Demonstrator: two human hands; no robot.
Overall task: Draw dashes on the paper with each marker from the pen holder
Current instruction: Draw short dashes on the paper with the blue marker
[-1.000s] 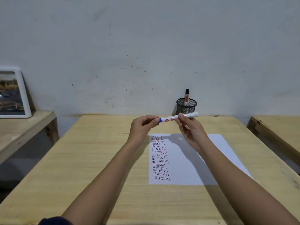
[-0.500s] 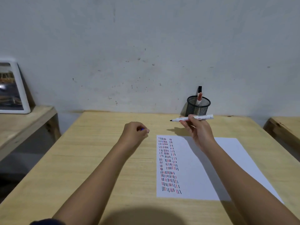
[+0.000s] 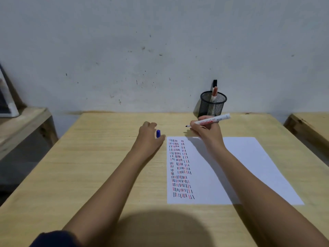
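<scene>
My right hand (image 3: pixel 207 131) grips an uncapped white marker (image 3: pixel 211 120), held level above the far edge of the white paper (image 3: pixel 249 166), its dark tip pointing left. My left hand (image 3: pixel 148 135) rests on the table just left of the paper, fingers curled around the marker's blue cap (image 3: pixel 158 133). Columns of black, red and blue dashes (image 3: pixel 179 168) fill the paper's left side. The black mesh pen holder (image 3: pixel 212 106) stands at the table's far edge behind my right hand, with a red-capped and a black-capped marker in it.
The wooden table (image 3: pixel 99 166) runs up to a white wall. A lower wooden bench (image 3: pixel 23 122) with a framed picture (image 3: pixel 7 102) stands at the left. Another wooden bench (image 3: pixel 309 125) is at the right.
My hands pulled the blue cap off the marker. My left hand carried the cap down to the table left of the paper; my right hand lowered the marker towards the paper's top.
</scene>
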